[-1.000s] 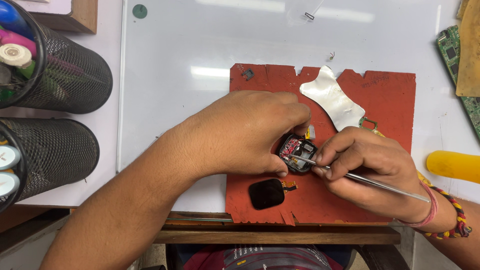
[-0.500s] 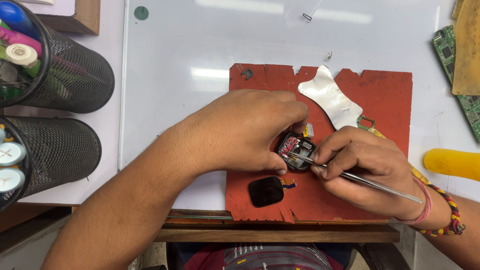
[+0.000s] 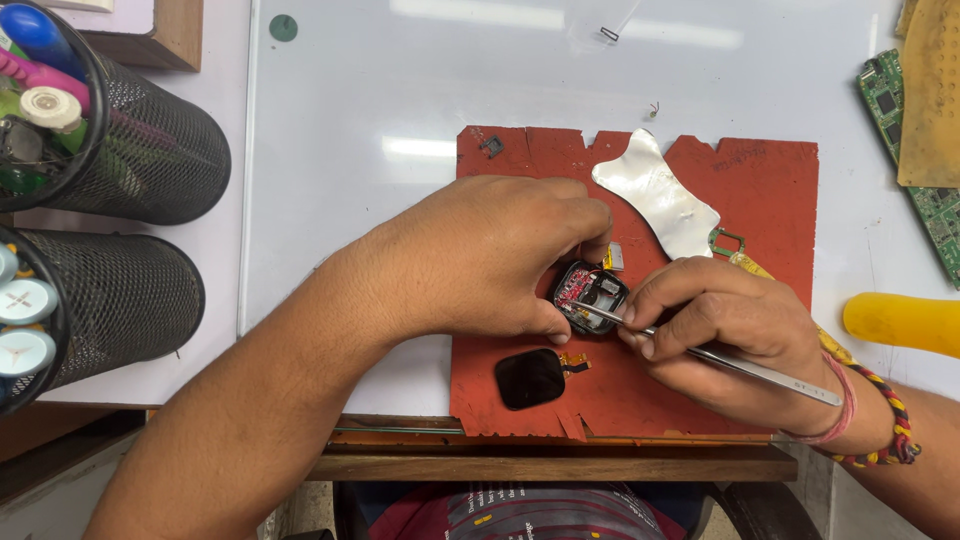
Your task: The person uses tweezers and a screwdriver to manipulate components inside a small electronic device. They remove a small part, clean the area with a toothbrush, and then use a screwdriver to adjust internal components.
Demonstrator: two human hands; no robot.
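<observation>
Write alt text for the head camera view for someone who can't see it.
A left hand steadies a small opened watch body on a red mat while the right hand probes it with tweezers. A detached black screen lies on the mat below.

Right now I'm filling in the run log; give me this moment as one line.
left hand: steadies opened watch body | right hand: tweezers tip inside it | detached screen: on red mat

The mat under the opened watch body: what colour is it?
Brick red, with ragged edges, on the mat; the head view shows it.
</observation>
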